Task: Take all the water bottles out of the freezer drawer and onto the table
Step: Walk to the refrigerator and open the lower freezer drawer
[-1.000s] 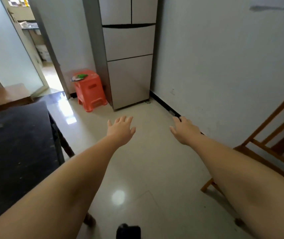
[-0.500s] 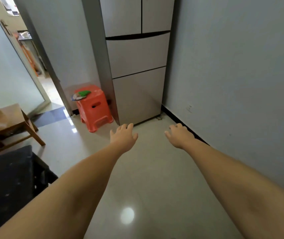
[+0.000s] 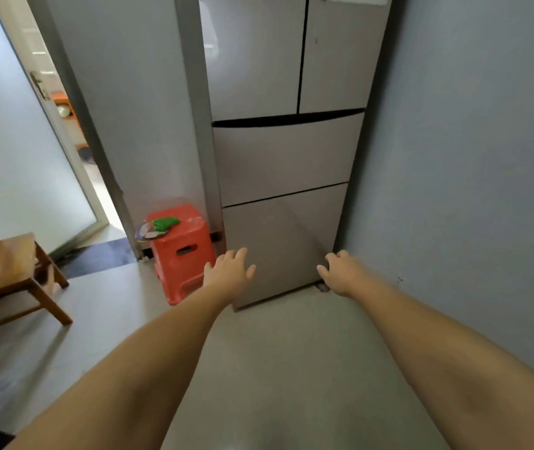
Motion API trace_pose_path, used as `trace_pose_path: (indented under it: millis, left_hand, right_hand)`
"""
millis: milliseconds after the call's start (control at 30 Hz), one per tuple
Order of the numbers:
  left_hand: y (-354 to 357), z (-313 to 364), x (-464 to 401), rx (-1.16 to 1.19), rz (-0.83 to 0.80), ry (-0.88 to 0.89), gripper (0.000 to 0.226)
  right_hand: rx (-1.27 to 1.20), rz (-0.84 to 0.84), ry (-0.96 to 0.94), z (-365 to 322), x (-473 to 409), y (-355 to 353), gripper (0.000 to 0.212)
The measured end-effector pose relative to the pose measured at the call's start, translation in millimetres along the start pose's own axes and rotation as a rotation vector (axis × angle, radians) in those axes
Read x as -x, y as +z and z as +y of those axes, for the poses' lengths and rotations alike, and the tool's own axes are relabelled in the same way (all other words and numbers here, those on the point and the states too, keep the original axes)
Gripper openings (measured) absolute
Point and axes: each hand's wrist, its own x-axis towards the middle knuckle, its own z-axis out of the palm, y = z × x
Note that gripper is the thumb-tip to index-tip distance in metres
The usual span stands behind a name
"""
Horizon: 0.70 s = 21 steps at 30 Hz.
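Observation:
A tall silver fridge (image 3: pixel 286 76) stands against the wall ahead, with two upper doors and two closed drawers below: an upper drawer (image 3: pixel 286 157) and a bottom drawer (image 3: pixel 278 235). No water bottles are visible; both drawers are shut. My left hand (image 3: pixel 228 271) reaches forward with fingers spread, in front of the bottom drawer's lower left corner, holding nothing. Empty too, my right hand (image 3: pixel 340 271) stretches out near the drawer's lower right corner, fingers loosely bent. Whether either hand touches the fridge I cannot tell.
A red plastic stool (image 3: pixel 181 251) with a green item on top stands just left of the fridge. A wooden chair (image 3: pixel 16 280) sits at the far left. An open doorway (image 3: pixel 74 134) lies beyond the stool. A grey wall (image 3: pixel 470 157) runs along the right.
The view has moved closer to the fridge, which now fills the upper frame. The dark table has dropped out of sight at the lower left. Both hands stay stretched forward and empty.

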Motion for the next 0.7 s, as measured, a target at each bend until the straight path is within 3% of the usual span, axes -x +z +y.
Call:
trace_pose_path:
  millis: [333,600,700]
  left_hand:
    - [-24,-37,-178,0.102,0.024,-0.193,0.053]
    - [-68,-55,-337,0.142,0.102,-0.172,0.057]
    - [-86,-67,-389,0.312,0.162,-0.277,0.064]
  right_hand:
    - [0.086,-0.011,-0.182,-53,-198,-65,0.052]
    - [0.051,0.123,-0.221,-95,-342,-125,0.05]
    - [0.0,0.216,-0.248,-115,-386,-149,0.049]
